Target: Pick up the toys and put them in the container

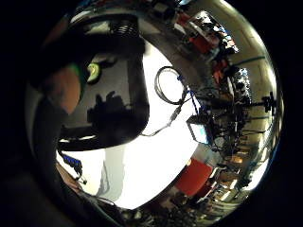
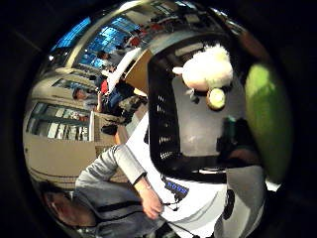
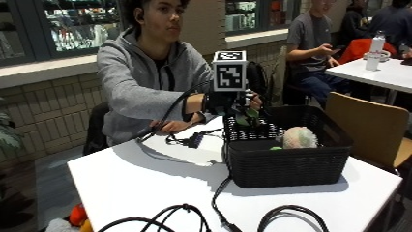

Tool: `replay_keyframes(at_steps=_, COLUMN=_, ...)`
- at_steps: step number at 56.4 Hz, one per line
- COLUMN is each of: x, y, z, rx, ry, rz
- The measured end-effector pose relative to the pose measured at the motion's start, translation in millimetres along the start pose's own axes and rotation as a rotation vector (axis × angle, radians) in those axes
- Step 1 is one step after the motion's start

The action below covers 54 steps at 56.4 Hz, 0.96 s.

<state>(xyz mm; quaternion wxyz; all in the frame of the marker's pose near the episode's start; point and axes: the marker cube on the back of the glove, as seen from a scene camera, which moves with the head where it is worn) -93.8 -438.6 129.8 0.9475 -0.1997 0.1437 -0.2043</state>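
A black woven plastic basket (image 3: 283, 162) with matt walls stands on a smooth white table (image 3: 128, 188); inside lies a fluffy pale plush toy (image 3: 299, 137).

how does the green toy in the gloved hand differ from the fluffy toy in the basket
The green toy is held by the gloved right hand above the rim of the black basket; the fluffy toy already lies inside on the basket floor. The green toy looks smooth and bright green; the fluffy toy is pale and furry. In the outside view the green toy is mostly hidden by the hand, while the fluffy toy shows plainly. Both are at the basket.
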Motion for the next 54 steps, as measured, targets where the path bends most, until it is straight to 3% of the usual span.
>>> replay_keyframes(at_steps=13, x=8.9, y=18.0, z=-6.1, rx=0.015, ry=0.023, rz=0.013)
replay_keyframes(at_steps=23, x=36.1, y=77.0, z=5.6, rx=-0.013, ry=0.109, rz=0.041)
replay_keyframes(at_steps=31, x=66.0, y=144.7, z=15.2, rx=-0.021, ry=0.167, rz=0.174)
replay_keyframes(at_steps=39, x=102.3, y=199.4, z=25.9, rx=0.043, ry=0.059, rz=0.365)
replay_keyframes(at_steps=54, x=136.8, y=260.7, z=69.0, rx=0.052, ry=-0.077, rz=0.478)
